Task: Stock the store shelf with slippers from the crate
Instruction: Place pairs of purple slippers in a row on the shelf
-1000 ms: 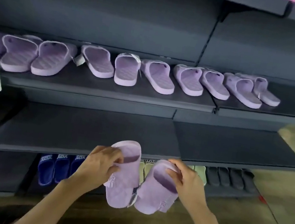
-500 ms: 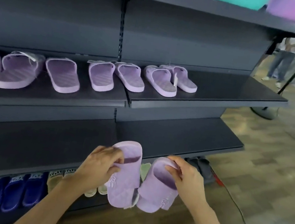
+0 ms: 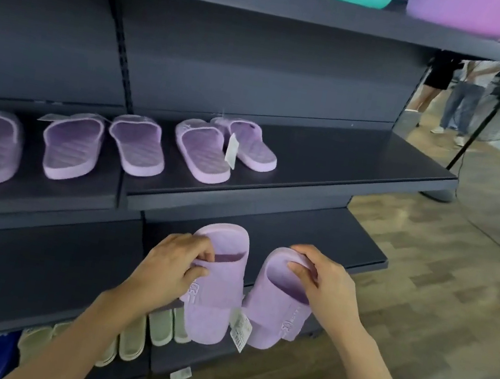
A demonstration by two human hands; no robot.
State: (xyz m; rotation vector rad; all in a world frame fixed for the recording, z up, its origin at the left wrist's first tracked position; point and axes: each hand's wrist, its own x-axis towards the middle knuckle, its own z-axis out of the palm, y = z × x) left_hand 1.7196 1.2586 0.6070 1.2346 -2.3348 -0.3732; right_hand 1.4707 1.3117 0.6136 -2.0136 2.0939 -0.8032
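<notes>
The dark store shelf (image 3: pixel 356 160) has bare board at one o'clock from the hands, just past the end of the lilac slipper row (image 3: pixel 202 148). The held pair hangs at six o'clock of the view. The left hand (image 3: pixel 172 262) grips the left slipper (image 3: pixel 217 296) by its strap and the right hand (image 3: pixel 330 285) grips the right slipper (image 3: pixel 270 318) likewise, hands apart. Best lift both, set them toes-in beside the last pair, matching its spacing, and tuck the paper tag (image 3: pixel 241 328). The crate is out of view and the tag's print is unreadable.

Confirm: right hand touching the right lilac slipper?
Touching. Head view shows the right hand, its fingers curled over the strap of the right lilac slipper.
</notes>
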